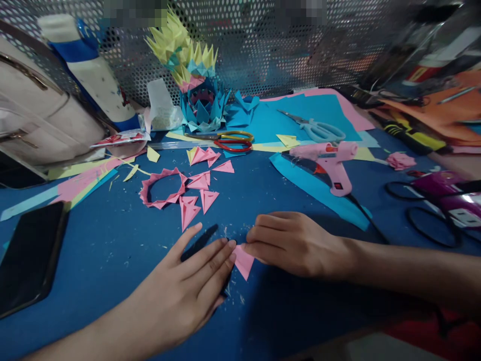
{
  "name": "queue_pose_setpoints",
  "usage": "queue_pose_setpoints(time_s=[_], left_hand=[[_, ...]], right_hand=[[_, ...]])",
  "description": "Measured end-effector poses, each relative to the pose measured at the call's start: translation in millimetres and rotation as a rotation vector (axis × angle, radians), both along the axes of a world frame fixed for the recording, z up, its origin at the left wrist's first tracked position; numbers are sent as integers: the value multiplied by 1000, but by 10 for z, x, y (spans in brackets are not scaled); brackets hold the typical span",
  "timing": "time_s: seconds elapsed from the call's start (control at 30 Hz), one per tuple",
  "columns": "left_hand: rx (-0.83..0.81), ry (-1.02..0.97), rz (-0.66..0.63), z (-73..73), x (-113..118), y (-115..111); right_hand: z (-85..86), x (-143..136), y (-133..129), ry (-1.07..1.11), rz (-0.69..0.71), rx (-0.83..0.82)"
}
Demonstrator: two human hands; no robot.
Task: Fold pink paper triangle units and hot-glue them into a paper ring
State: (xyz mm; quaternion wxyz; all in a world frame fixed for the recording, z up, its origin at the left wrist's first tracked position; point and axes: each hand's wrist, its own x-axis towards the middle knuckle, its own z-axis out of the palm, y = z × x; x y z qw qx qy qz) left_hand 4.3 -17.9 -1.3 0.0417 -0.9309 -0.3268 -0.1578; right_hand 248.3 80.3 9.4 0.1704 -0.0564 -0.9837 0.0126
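Note:
A small pink paper piece with its point toward me lies on the blue table between my hands. My left hand rests palm down, its fingertips on the paper's left edge and its thumb stretched away. At the paper's upper right corner is my right hand, fingers curled together; its thumb is hidden. Beyond them lie several folded pink triangles and a ring of pink folded pieces.
A pink glue gun with a cord sits right of centre. Behind are light blue scissors, red-yellow scissors and a blue-yellow paper model. A black phone lies left, a purple power strip right.

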Motion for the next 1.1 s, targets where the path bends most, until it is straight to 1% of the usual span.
queue_pose_setpoints(time_s=[0.43,0.57,0.67,0.83,1.1], left_hand=[[4,5,-11,43,-1,-5],[51,19,15,17,4,-32],[83,51,43,-10,18,-59],[81,58,76,-9,30,-78],[63,86,98,6,21,-80]], right_hand=[[34,-8,43,-52,48,40],[37,5,97,-96,73,49],[35,14,114,-118,65,36],[19,23,93,-95,40,7],[-61,1,97,-32,67,14]])
